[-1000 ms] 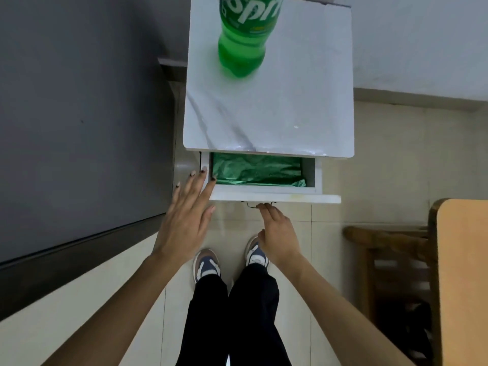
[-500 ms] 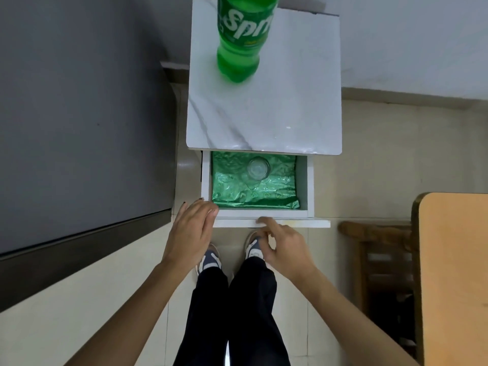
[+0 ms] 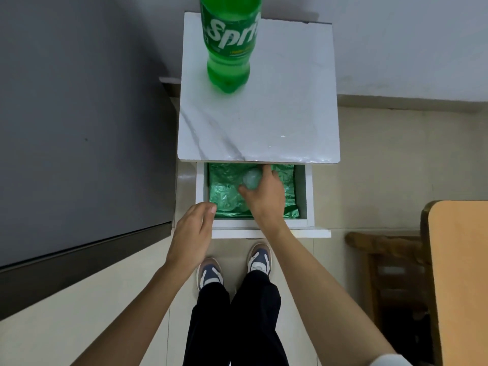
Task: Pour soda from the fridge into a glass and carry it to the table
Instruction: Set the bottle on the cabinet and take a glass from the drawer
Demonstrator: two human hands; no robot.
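Reaching into open drawer [image 3: 309,196]: green foil [image 3: 224,196] lines it, glass [image 3: 251,179] stands inside. Soda bottle [image 3: 229,48] upright on marble stand [image 3: 264,122]; grey fridge [image 3: 79,114] left, wooden table [image 3: 459,273] right, tiled floor. My right hand [image 3: 265,194] wraps fingers around glass. Left hand [image 3: 194,233] hovers at drawer's front corner, fingers loosely curled, empty.

one head-worn view looks steeply down from above. the open drawer [image 3: 253,223] sits close below, just past the right hand [image 3: 265,192]. no second view.
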